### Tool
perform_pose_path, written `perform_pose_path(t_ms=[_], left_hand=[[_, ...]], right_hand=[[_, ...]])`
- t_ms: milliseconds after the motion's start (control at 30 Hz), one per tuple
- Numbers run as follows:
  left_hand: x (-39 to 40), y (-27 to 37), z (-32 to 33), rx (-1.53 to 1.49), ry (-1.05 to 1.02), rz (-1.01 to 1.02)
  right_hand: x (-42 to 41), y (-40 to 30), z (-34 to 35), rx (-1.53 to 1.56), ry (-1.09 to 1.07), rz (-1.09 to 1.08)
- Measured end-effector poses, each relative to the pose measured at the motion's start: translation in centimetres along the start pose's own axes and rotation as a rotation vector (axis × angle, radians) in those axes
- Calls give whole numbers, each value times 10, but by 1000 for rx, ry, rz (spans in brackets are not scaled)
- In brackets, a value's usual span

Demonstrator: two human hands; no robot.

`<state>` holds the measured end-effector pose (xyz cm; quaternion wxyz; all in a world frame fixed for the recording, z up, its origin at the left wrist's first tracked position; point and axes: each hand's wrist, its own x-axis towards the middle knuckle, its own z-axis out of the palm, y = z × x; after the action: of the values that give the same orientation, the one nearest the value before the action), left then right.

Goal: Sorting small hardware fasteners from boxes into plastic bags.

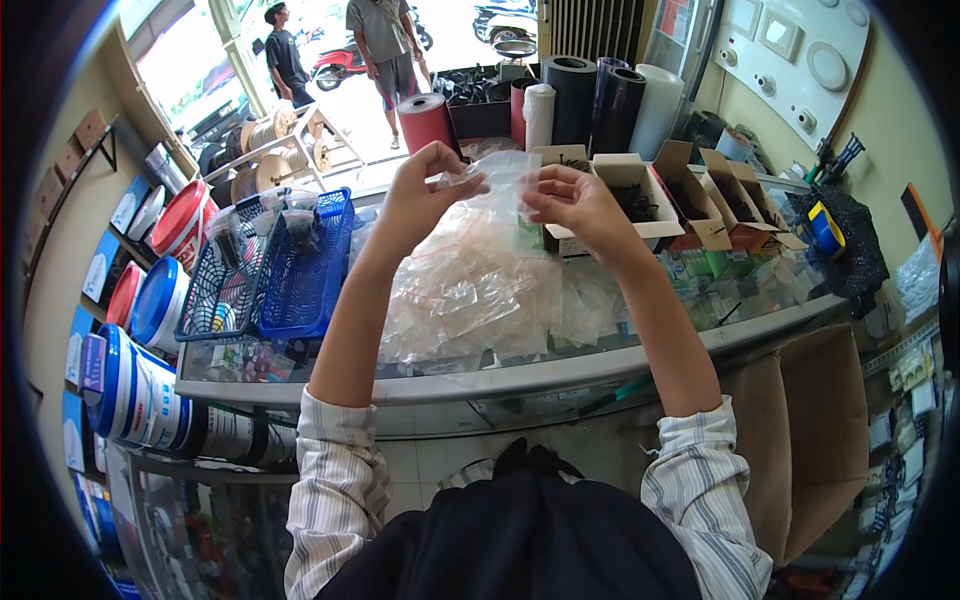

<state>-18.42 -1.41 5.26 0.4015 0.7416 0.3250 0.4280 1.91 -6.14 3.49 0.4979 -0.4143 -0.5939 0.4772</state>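
Note:
My left hand [431,195] pinches one side of a clear plastic bag [504,174], thumb against fingers. My right hand [568,201] grips the bag's opposite side, so it hangs between both hands above the counter. Below it spreads a heap of clear zip-lock bags [457,289], some with red seal lines, on the glass display counter [517,379]. Just beyond my right hand stands an open carton [637,196] holding dark screws or nails. Whether anything is inside the held bag cannot be made out.
Blue plastic baskets [307,262] with small filled bags stand at the left. More open cartons [694,199] line the right, near a blue-and-yellow tape roll [826,229]. Sheeting rolls [566,97] stand at the back. A large cardboard box [817,442] is at lower right. Two people [382,45] are outside.

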Motion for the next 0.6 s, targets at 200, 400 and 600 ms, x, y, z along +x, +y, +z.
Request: perform_pose_path(t_ms=[200,400,600], left_hand=[[25,5,48,-126,25,-21],[37,10,101,-200,-5,24],[42,26,150,-291,-132,55]], right_hand=[[1,-4,-49,18,135,-56],[-4,-13,-107,-179,74,-99],[-16,-16,-157,-242,-38,-130]])
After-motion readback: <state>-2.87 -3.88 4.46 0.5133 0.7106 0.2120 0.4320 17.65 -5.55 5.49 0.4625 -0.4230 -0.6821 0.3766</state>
